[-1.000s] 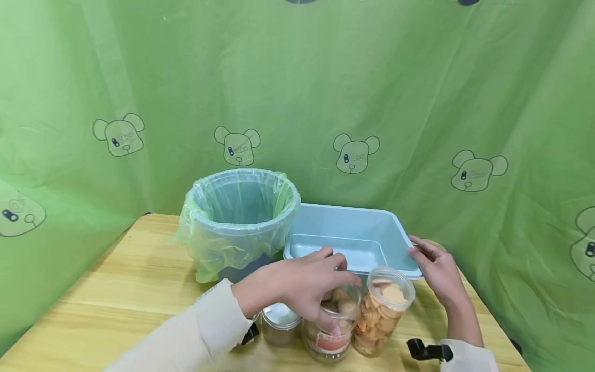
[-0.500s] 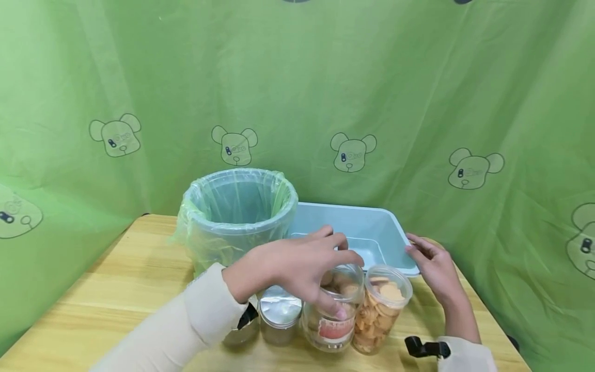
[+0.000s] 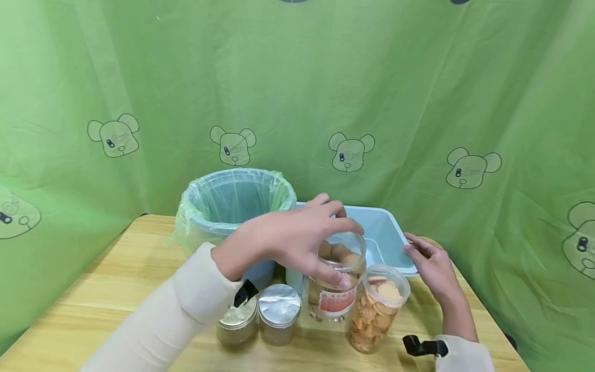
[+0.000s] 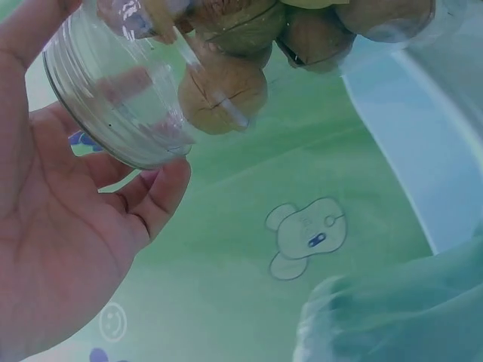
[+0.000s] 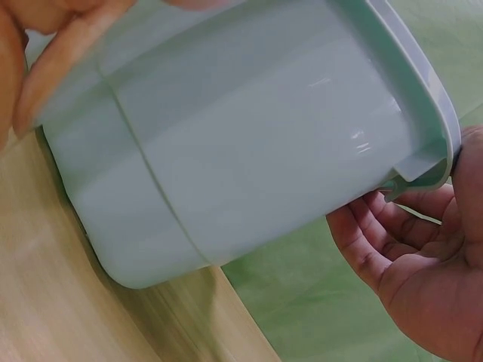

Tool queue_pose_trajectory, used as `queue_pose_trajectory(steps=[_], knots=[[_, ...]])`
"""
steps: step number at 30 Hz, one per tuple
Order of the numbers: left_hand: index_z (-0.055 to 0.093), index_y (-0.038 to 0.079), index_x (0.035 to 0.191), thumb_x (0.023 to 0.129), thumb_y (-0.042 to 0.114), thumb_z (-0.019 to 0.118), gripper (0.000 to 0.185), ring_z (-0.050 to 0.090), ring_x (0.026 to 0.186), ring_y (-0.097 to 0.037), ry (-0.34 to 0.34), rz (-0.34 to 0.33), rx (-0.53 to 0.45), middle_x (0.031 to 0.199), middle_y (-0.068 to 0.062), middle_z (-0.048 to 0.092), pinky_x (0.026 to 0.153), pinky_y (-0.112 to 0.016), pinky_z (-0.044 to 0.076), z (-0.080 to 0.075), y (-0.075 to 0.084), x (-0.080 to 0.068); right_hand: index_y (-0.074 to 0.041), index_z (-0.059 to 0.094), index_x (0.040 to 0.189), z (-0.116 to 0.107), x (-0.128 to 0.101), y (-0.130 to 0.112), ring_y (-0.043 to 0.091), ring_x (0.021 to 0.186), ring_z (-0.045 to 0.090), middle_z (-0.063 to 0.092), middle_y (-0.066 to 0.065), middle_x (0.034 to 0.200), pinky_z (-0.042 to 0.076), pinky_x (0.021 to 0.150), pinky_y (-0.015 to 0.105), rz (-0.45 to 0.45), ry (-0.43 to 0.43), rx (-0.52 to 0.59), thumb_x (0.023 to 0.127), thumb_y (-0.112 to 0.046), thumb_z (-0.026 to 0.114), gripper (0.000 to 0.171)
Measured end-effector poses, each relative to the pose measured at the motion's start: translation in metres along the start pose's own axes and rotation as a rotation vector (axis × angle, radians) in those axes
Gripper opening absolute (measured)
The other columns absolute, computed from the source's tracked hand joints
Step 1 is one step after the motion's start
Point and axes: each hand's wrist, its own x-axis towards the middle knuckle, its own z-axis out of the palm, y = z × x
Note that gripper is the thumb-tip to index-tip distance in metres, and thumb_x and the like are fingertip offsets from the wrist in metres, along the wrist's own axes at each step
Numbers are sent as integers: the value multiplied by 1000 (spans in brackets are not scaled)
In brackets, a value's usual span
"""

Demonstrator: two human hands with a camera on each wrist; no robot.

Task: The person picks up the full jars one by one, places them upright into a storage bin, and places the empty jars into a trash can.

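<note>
**Walnut jar up off the table, gripped from above**

Centre of the head view: the left hand [image 3: 297, 243] is clamped over the mouth of the walnut jar [image 3: 333, 281], fingers curled down round its rim, thumb side nearest the camera. The jar stands close to upright, long axis running top to bottom, open mouth up under the palm, red label facing us. Its base sits higher in the frame than the bases of the jars beside it. The left wrist view looks up along the glass: the threaded rim [image 4: 113, 113] lies in the curled fingers at upper left, walnuts [image 4: 223, 90] packed behind it.

Right of centre, the right hand [image 3: 429, 263] grips the near right corner of the pale blue tub [image 3: 388, 232], fingers hooked under its lip; the right wrist view shows that lip [image 5: 426, 113] resting on the fingers. The jar hangs between the two hands, right under the left one and apart from the right.

Just right of the jar, the open cracker jar [image 3: 377, 315] leans a little. Lower centre, two foil-sealed jars [image 3: 279, 320] stand on the wooden table [image 3: 116, 289]. The bag-lined bin [image 3: 223, 206] sits behind the left hand.
</note>
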Motion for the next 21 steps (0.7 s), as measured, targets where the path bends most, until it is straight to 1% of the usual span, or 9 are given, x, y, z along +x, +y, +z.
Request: queue_pose_trajectory(steps=[7,12,17,21], knots=[[49,25,151,84,69,71,83,36,114,-14,30,-35,-12,132,2,46,90,-31,43,-19,-3,1,-2,49,151,1,0,-1,0,93,62,61,23,130,55,74,21,6,-1,-9,106,-34,58,56],[49,27,150,86,68,69,80,36,116,-15,51,-53,21,134,1,46,92,-32,42,-30,-8,4,-2,49,151,2,-1,-3,-1,94,62,58,27,135,55,75,20,7,-3,1,106,-34,57,56],[50,32,148,86,70,67,74,36,114,-15,80,-86,89,135,3,46,91,-31,41,-37,-11,9,-2,48,151,1,-1,-3,-1,94,62,57,28,136,55,75,20,11,-6,-3,107,-35,56,56],[49,29,148,88,67,68,74,35,113,-17,112,-101,104,135,0,45,89,-32,41,-37,-15,14,-3,48,151,0,-1,-2,-1,94,61,58,27,136,55,74,20,12,-6,-9,107,-35,56,55]])
